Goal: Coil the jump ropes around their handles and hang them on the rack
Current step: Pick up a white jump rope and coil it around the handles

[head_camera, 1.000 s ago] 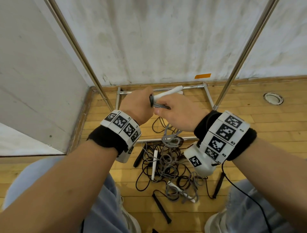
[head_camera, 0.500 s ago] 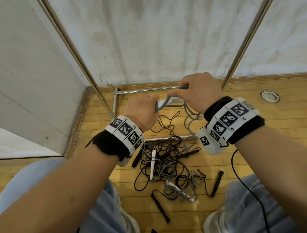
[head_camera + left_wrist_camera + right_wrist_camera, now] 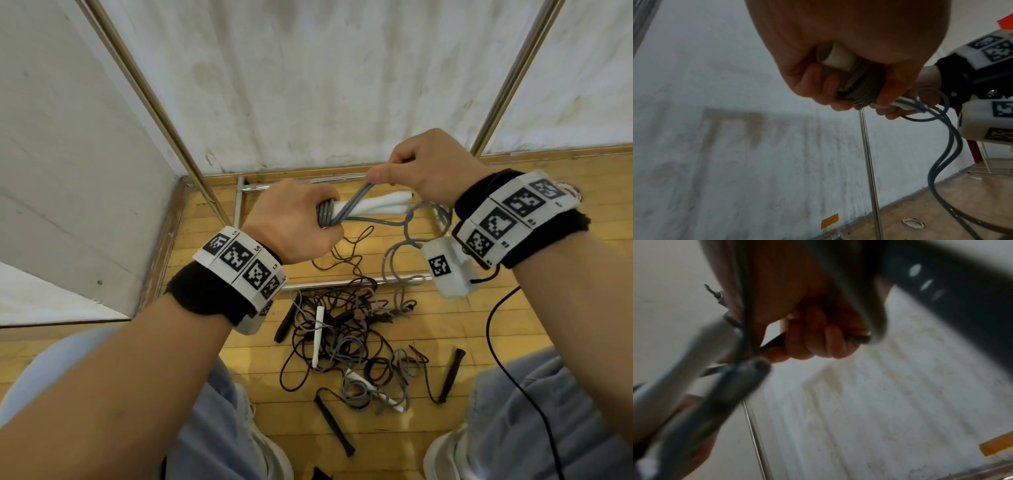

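Note:
My left hand (image 3: 294,222) grips a pair of white handles (image 3: 373,205) laid side by side, with several turns of grey rope (image 3: 325,216) wound round their near end. The same coil (image 3: 861,86) shows under the fingers in the left wrist view. My right hand (image 3: 421,164), higher and to the right, pinches a doubled strand of the grey rope (image 3: 358,197) and holds it taut up from the coil. The slack rope (image 3: 394,253) loops down under my right wrist to the floor. The right wrist view is blurred; fingers (image 3: 818,332) are curled round the strand.
A tangle of black and grey ropes (image 3: 346,339) with black and white handles lies on the wooden floor between my feet. The rack's metal base frame (image 3: 342,282) and slanted poles (image 3: 154,99) stand against the white wall. A black cable (image 3: 493,329) hangs from my right wrist.
My right hand has gone from beside the left hand up and to the right, drawing the grey strand taut. More grey rope now sits wound on the handles, and slack has lifted off the floor.

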A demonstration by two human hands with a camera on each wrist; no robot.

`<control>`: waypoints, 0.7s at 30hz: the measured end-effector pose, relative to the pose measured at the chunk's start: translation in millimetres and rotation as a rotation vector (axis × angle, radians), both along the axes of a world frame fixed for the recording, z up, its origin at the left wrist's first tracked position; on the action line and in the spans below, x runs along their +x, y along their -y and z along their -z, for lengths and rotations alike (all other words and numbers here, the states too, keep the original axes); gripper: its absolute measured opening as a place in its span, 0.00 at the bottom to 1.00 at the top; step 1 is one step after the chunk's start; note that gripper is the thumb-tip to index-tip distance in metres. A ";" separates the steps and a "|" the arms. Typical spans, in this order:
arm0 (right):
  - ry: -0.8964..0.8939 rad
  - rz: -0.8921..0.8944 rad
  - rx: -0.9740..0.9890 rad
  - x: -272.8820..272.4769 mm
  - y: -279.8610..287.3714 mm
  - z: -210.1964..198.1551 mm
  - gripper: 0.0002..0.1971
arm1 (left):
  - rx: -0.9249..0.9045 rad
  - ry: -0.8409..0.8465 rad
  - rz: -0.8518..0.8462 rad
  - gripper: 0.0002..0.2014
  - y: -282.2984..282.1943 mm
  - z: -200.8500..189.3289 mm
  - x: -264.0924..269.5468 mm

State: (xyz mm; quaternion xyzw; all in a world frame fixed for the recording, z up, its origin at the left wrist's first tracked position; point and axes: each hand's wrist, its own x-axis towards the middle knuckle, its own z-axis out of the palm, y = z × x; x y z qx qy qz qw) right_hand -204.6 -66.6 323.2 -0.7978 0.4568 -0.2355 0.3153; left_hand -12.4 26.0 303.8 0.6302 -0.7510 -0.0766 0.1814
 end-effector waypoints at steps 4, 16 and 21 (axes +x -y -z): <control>0.047 -0.041 0.098 -1.2 0.1 1.7 0.31 | 0.031 -0.131 0.083 0.15 -5.2 -8.1 -1.5; 0.211 -0.117 0.294 36.7 -35.7 33.5 0.27 | -0.053 -0.678 -0.106 0.09 -8.9 -15.3 -10.0; 0.161 -0.034 0.038 53.6 -55.6 39.3 0.16 | -0.083 -0.764 -0.222 0.08 1.9 -14.7 -7.6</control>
